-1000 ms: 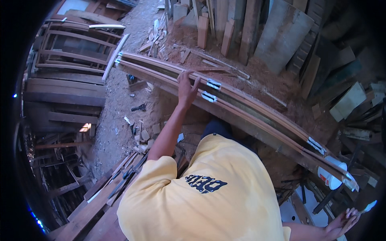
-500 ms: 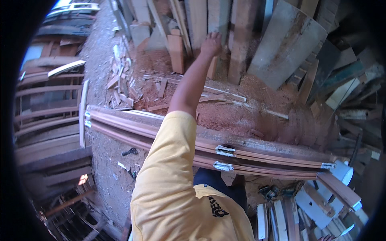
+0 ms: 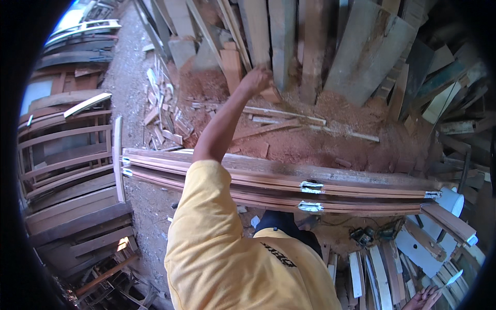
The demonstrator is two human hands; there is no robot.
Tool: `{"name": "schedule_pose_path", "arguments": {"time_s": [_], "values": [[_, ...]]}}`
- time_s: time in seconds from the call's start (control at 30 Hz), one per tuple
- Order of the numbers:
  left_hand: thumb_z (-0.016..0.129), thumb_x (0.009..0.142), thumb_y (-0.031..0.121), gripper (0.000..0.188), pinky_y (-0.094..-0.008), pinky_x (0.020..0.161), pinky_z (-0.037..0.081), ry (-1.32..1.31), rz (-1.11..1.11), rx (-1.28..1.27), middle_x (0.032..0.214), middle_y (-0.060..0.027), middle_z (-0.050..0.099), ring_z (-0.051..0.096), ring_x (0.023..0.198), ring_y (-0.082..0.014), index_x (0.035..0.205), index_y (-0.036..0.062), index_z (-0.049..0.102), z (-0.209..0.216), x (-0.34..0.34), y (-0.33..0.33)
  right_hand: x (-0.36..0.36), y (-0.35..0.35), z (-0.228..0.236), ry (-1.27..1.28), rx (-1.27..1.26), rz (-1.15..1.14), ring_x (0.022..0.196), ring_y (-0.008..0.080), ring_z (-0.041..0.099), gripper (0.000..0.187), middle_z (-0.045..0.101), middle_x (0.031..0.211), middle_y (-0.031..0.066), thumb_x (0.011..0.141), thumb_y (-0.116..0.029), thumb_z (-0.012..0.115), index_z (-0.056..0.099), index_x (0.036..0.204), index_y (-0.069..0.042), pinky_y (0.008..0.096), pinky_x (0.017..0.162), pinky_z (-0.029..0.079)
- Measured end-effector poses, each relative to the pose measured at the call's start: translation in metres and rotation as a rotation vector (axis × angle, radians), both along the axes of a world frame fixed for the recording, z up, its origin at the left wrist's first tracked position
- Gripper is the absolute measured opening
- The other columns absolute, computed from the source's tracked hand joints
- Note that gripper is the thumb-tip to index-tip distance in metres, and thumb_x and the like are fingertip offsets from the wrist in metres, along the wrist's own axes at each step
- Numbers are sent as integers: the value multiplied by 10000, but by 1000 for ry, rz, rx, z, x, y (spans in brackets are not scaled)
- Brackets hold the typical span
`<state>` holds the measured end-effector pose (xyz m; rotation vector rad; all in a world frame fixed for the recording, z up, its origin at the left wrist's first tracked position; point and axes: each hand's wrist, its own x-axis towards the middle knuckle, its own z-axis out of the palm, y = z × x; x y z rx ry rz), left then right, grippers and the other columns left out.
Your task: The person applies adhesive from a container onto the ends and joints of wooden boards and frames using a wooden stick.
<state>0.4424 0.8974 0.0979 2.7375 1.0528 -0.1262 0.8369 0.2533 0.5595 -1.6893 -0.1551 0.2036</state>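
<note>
My left hand [image 3: 258,81] reaches forward to the base of the leaning boards. Its fingers, blurred, are closed round a short reddish wooden piece [image 3: 271,95] whose lower end sticks out below them. A narrow wooden offcut [image 3: 232,70] leans upright just left of that hand. At the lower right edge, my right hand [image 3: 422,298] shows only in part, its fingers closed on a thin putty knife with a pale flat blade [image 3: 454,278]. Across the front of my body lie two long moulded wooden frame pieces [image 3: 263,182], with white filler patches [image 3: 311,187] on them.
Tall planks [image 3: 283,46] and a wide grey board [image 3: 367,51] lean at the far side. Wood scraps [image 3: 165,116] and sawdust cover the ground. Wooden frames [image 3: 67,150] are stacked at the left. Power tools [image 3: 364,236] and wood strips [image 3: 380,276] lie at the lower right.
My left hand has come down and left from in front of the planks, the short wooden piece tilting with it. More of my right hand and the putty knife now shows at the lower right.
</note>
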Motion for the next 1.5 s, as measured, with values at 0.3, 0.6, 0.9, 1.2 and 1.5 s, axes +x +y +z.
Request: {"name": "schedule_pose_path", "arguments": {"time_s": [0.3,0.6,0.9,1.2,1.5], "values": [[698,930,145,401,-387,1006,544,-659,141,-98,1228,-122,710,655,1164,-295,1302,15,621,341,-44,-73,61,-53,-11,69,336,284,898,142,438,265,486,1054,72,1071,-66,542,503,1313,36,316,900,403],[804,920,213,488,-350,868,561,-1267,666,-356,1197,-90,699,647,1064,-182,1328,25,615,243,21,-170,48,-76,-36,93,511,446,866,140,448,263,481,1040,57,1064,-58,553,488,1316,-16,334,911,423],[764,959,317,614,-535,1003,534,-1796,539,-917,1354,-136,601,599,1244,-304,1447,90,469,325,109,-325,35,-129,-58,181,424,540,854,132,561,285,610,1067,75,1014,-131,650,522,1260,-65,298,792,492],[731,990,273,491,-489,1026,510,-1849,441,-1243,1367,-84,583,572,1267,-242,1403,115,518,368,202,-530,13,-186,-50,-70,97,610,697,42,556,201,674,967,55,1106,-201,496,550,1246,-67,198,559,450],[716,991,292,494,-457,970,582,-1735,428,-1319,1356,-76,594,601,1249,-229,1401,117,502,372,236,-617,35,-257,-45,60,336,554,956,220,742,225,664,1009,98,1112,-217,496,528,1243,-37,296,751,574]]}}
